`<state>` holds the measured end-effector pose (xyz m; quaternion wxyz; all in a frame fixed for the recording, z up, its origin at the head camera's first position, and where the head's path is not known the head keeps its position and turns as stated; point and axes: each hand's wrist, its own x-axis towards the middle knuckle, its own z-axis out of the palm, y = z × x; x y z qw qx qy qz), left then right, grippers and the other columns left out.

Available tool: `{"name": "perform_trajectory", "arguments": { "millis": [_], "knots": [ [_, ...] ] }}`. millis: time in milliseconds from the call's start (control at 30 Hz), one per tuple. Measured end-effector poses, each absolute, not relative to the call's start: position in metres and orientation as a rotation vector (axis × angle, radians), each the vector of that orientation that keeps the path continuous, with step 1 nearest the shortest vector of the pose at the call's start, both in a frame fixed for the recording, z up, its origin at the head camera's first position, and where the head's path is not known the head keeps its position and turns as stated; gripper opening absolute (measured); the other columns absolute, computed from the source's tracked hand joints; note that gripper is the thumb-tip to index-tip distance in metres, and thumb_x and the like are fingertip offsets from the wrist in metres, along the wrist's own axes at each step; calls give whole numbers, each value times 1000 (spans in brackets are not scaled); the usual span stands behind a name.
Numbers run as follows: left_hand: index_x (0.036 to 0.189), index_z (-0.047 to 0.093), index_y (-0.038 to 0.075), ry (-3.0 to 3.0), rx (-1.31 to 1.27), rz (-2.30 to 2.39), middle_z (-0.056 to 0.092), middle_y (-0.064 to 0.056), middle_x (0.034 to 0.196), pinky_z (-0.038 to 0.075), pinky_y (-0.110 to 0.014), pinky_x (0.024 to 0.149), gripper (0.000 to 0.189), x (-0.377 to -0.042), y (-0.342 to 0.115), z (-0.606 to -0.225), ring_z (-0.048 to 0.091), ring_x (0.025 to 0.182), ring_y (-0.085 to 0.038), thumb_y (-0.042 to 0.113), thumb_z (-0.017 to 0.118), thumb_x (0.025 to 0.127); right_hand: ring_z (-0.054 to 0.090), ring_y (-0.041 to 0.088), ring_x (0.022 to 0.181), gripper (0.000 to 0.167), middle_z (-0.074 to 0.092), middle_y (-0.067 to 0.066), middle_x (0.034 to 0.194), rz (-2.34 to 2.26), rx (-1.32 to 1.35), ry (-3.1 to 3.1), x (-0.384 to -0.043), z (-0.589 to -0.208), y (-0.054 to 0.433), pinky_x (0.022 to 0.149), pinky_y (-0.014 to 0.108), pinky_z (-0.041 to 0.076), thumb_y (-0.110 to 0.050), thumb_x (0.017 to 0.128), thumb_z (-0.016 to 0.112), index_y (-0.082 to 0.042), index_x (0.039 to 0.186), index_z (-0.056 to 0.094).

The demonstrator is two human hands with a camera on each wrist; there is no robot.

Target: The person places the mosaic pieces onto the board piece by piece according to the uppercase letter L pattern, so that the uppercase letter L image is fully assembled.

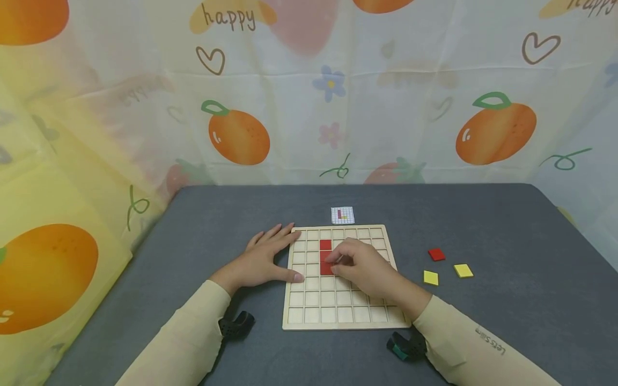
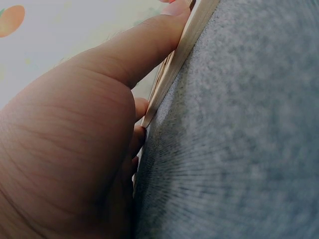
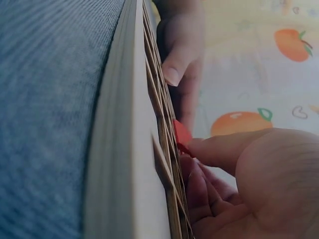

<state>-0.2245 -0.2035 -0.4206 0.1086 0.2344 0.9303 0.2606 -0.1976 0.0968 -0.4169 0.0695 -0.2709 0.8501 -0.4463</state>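
Observation:
A wooden grid board (image 1: 318,316) lies on the dark table. Along its left edge rests my left hand (image 1: 263,260), fingers spread and the thumb (image 2: 149,42) over the rim. My right hand (image 1: 369,271) reaches across the board from the right. Its thumb and forefinger pinch a red square tile (image 3: 182,133), which stands tilted against the grid in the right wrist view. In the head view red tiles form a column left of the fingertips, with the top red tile (image 1: 325,244) farthest from me. The fingers cover part of the lower red.
A small printed pattern card (image 1: 342,215) lies just beyond the board. To the right are a loose red tile (image 1: 436,254) and two yellow ones, a nearer yellow tile (image 1: 431,277) and another yellow tile (image 1: 463,271). A fruit-print curtain (image 1: 299,123) hangs behind the table.

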Motion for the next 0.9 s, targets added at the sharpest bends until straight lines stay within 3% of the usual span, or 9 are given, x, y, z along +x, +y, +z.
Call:
{"name": "perform_trajectory", "arguments": {
  "millis": [233,467,700,900],
  "knots": [
    [175,30,26,2740,664,737,14,3,181,-6,-61,126,118,-226,-204,-422,1,166,-26,79,80,82,58,18,100,12,60,-4,111,-1271,-887,2503,-196,-415,98,89,42,50,-9,102,78,-18,101,85],
    [175,30,25,2727,691,760,14,2,181,-5,-61,126,116,-225,-205,-421,1,166,-27,77,80,84,63,17,100,16,67,-2,113,-1331,-878,2480,-195,-417,100,91,41,54,-12,103,78,-15,118,80],
    [175,30,25,2730,682,750,14,1,181,-5,-61,126,117,-226,-205,-422,0,166,-27,78,80,83,67,20,104,34,71,-1,121,-1433,-775,2398,-196,-410,103,91,45,55,-34,109,72,-12,134,74],
    [175,31,24,2727,687,758,14,1,181,-5,-61,126,116,-225,-204,-421,0,166,-27,76,82,84,70,32,112,47,69,13,132,-1610,-726,2200,-199,-400,112,92,48,59,-38,114,62,-4,147,64]
  ]
}}
